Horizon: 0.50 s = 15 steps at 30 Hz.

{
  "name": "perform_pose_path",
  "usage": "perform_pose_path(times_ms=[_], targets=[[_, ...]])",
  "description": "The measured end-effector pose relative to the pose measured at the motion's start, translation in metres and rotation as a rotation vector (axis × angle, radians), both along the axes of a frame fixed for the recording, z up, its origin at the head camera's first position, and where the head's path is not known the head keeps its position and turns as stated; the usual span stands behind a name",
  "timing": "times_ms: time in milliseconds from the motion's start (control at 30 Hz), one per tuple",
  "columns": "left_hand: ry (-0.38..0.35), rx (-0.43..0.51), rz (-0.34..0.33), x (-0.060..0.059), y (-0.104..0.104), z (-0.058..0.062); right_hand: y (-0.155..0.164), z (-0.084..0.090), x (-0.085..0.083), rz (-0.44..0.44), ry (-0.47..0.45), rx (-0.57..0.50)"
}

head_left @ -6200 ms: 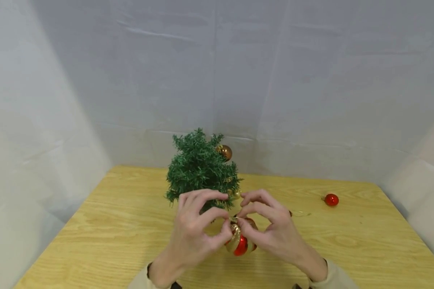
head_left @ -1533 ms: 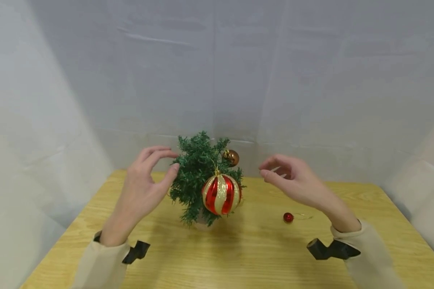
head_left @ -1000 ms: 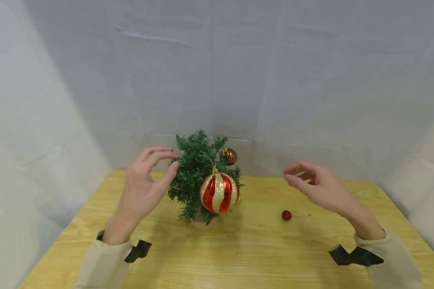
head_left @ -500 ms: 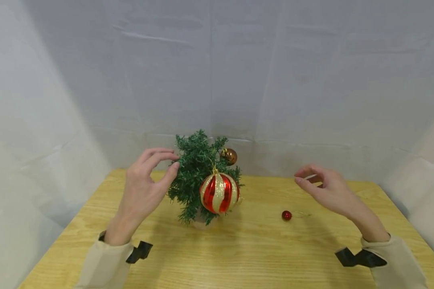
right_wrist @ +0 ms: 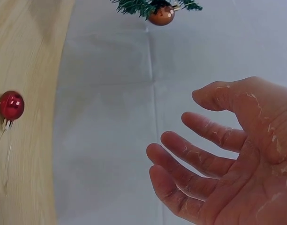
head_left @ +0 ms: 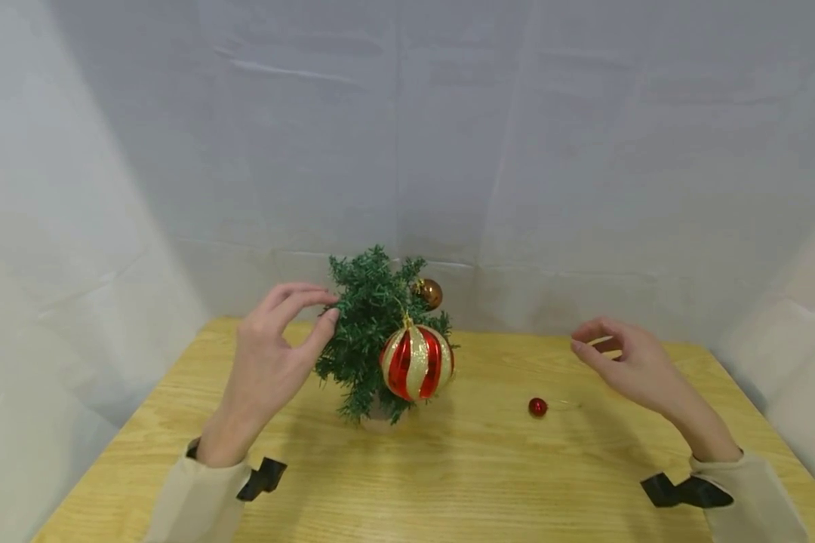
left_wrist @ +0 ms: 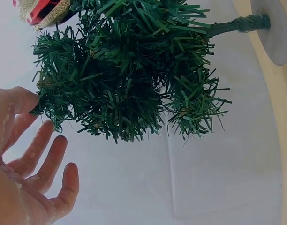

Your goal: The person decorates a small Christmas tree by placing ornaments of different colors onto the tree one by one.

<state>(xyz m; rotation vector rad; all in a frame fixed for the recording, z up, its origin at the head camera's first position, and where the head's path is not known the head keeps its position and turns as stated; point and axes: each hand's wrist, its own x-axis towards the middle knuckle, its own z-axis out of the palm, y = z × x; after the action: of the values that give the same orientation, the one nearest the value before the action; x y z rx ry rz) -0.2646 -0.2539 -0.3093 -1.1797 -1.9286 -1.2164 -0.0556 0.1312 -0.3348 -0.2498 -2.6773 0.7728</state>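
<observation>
My left hand [head_left: 268, 362] is spread loose, fingertips touching the little green tree [head_left: 370, 320] at frame middle. My right hand [head_left: 628, 362] hangs loose, holding nothing. The small red ball [head_left: 536, 407] lies lower right; I should pinch its string gently. Lots of bare table [head_left: 448, 483] around it.

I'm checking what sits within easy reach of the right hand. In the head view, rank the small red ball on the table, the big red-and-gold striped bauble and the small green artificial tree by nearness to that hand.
From the right hand:
1. Small red ball, on the wooden table, toward the tree.
2. Red-and-gold striped bauble, hanging on the tree's near side.
3. Small green artificial tree, farthest; the left hand touches it.
</observation>
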Motion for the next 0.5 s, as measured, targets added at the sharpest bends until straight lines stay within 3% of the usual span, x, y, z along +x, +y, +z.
perform_pose_path(times_ms=[267, 500], targets=[[0.032, 0.022, -0.046, -0.005, -0.002, 0.0, 0.001, -0.015, 0.009, -0.059, 0.02, 0.083], [0.051, 0.033, -0.111, -0.01, -0.003, -0.002, 0.008, -0.034, 0.014, -0.069, 0.099, 0.255]])
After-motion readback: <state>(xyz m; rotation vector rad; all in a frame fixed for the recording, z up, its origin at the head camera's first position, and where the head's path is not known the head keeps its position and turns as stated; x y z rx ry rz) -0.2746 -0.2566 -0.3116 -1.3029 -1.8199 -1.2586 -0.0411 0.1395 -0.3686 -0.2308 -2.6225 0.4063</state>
